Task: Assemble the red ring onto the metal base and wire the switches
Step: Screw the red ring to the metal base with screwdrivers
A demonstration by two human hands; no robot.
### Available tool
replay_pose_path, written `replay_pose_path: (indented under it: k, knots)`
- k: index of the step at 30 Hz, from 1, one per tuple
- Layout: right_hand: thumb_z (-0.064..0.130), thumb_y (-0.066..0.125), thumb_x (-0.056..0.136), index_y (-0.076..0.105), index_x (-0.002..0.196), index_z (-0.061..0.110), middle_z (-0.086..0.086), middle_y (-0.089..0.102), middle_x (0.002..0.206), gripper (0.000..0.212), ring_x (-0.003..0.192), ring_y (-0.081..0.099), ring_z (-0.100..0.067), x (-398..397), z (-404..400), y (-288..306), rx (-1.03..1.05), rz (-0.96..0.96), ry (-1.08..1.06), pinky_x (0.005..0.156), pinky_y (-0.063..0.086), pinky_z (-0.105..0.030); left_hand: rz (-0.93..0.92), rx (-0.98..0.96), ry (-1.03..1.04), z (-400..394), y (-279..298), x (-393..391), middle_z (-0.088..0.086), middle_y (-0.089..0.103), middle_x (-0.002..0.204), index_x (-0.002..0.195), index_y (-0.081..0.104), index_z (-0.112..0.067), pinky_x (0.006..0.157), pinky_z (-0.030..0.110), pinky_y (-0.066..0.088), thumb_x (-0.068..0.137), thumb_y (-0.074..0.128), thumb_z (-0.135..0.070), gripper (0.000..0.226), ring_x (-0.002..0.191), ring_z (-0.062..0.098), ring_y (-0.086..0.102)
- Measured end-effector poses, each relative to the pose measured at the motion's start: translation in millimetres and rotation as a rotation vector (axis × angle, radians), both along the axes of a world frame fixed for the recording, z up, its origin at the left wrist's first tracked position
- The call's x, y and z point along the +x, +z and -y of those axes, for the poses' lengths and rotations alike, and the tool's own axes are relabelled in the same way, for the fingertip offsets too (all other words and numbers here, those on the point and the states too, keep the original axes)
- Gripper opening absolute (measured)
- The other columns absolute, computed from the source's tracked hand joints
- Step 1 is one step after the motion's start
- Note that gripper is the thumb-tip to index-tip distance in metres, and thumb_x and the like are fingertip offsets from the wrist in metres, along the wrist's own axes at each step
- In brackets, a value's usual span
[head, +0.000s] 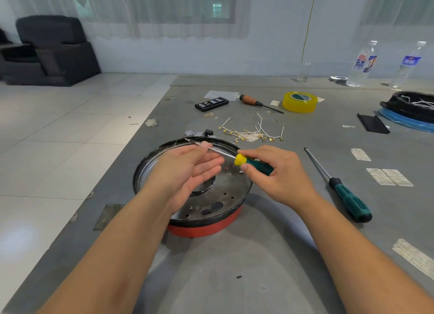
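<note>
The metal base (225, 187) sits on the red ring (206, 228) before me. My right hand (274, 172) grips a screwdriver (253, 164); my left hand (187, 170) lies open beneath its shaft. The wires (252, 131) and switches (199, 132) behind wait unconnected.

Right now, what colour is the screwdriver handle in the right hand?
Dark green with a yellow collar, gripped by the right hand; clearest in the head view.

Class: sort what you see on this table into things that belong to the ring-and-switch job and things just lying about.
For the job: metal base, red ring, screwdriver in the right hand, white wires, switches.

Lying about: yellow tape, water bottles, spare green screwdriver, bit case.
</note>
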State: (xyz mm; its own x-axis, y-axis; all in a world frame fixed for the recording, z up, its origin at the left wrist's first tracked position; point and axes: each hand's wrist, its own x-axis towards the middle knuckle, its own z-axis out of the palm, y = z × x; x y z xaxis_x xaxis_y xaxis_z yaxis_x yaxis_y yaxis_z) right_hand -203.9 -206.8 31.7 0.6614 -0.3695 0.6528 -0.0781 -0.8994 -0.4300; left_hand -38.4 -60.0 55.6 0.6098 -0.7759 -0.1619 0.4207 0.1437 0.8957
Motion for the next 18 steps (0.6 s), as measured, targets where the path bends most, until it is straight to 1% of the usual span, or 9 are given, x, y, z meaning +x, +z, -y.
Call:
replay_pose_path:
  k: [3,5,8,10,11,13,14,16,18]
  knots:
    - [0.018,0.077,0.090,0.077,0.116,0.016,0.011,0.070,0.094,0.026,0.085,0.059,0.003,-1.0,-0.1,0.6,-0.001,-0.006,-0.004,0.078,0.040,-0.009,-0.016,0.018,0.010,5.2,1.6,-4.7,0.021,0.079,0.101,0.114,0.071,0.001,0.071,0.032,0.065,0.103,0.063,-0.016,0.022,0.095,0.030,0.079]
    - [0.020,0.076,0.090,0.077,0.117,0.018,0.009,0.071,0.099,0.027,0.089,0.061,0.000,-1.3,0.3,1.7,-0.004,-0.013,-0.008,0.079,0.045,-0.014,-0.020,0.017,0.025,6.9,1.6,-5.9,0.020,0.079,0.100,0.113,0.072,0.001,0.071,0.031,0.065,0.104,0.063,-0.017,0.022,0.094,0.029,0.080]
    - [0.026,0.079,0.088,0.076,0.120,0.021,0.005,0.069,0.110,0.032,0.102,0.062,-0.006,-0.9,-1.1,6.9,0.018,-0.004,-0.025,0.087,0.052,-0.023,-0.056,-0.020,0.068,8.0,2.5,-6.3,0.021,0.079,0.097,0.107,0.071,0.002,0.069,0.030,0.064,0.105,0.062,-0.015,0.020,0.092,0.029,0.080]
    - [0.030,0.082,0.084,0.074,0.122,0.026,0.007,0.067,0.115,0.039,0.105,0.063,-0.005,-1.3,-0.6,11.5,0.107,0.053,-0.057,0.090,0.052,-0.024,-0.097,-0.057,0.107,7.6,3.9,-5.0,0.021,0.079,0.095,0.104,0.071,0.002,0.068,0.029,0.064,0.105,0.060,-0.013,0.018,0.090,0.028,0.080]
    - [0.031,0.084,0.083,0.072,0.123,0.029,0.009,0.067,0.117,0.043,0.105,0.064,-0.005,-1.5,-0.6,14.0,0.221,0.102,-0.064,0.089,0.053,-0.023,-0.125,-0.076,0.125,7.1,4.7,-4.3,0.021,0.079,0.094,0.104,0.070,0.002,0.066,0.028,0.063,0.106,0.060,-0.012,0.018,0.089,0.028,0.080]
    - [0.025,0.086,0.080,0.068,0.126,0.030,0.011,0.070,0.117,0.050,0.107,0.069,-0.009,2.6,-3.0,19.7,0.578,0.230,-0.006,0.089,0.058,-0.027,-0.193,-0.119,0.159,6.3,6.6,-2.2,0.021,0.079,0.093,0.104,0.068,0.001,0.064,0.027,0.063,0.106,0.058,-0.011,0.016,0.087,0.027,0.080]
    - [0.021,0.086,0.077,0.066,0.127,0.027,0.007,0.071,0.118,0.054,0.110,0.070,-0.014,6.5,-5.0,22.1,0.764,0.307,0.057,0.090,0.059,-0.032,-0.224,-0.139,0.174,5.9,7.4,-1.9,0.021,0.079,0.092,0.102,0.067,0.000,0.064,0.027,0.063,0.107,0.057,-0.011,0.015,0.087,0.026,0.080]
    - [0.013,0.083,0.072,0.061,0.130,0.013,-0.007,0.072,0.118,0.062,0.113,0.070,-0.027,16.1,-9.3,25.7,1.091,0.479,0.227,0.093,0.058,-0.037,-0.271,-0.180,0.197,6.2,9.8,-2.5,0.020,0.079,0.091,0.099,0.067,-0.001,0.063,0.027,0.063,0.107,0.057,-0.011,0.015,0.085,0.026,0.081]
    - [0.004,0.079,0.074,0.056,0.130,0.003,-0.019,0.069,0.116,0.061,0.110,0.070,-0.034,26.3,-16.3,29.4,1.307,0.609,0.347,0.092,0.059,-0.038,-0.296,-0.219,0.230,7.8,11.5,-4.4,0.020,0.079,0.090,0.097,0.066,-0.001,0.063,0.028,0.063,0.106,0.058,-0.010,0.015,0.084,0.026,0.080]
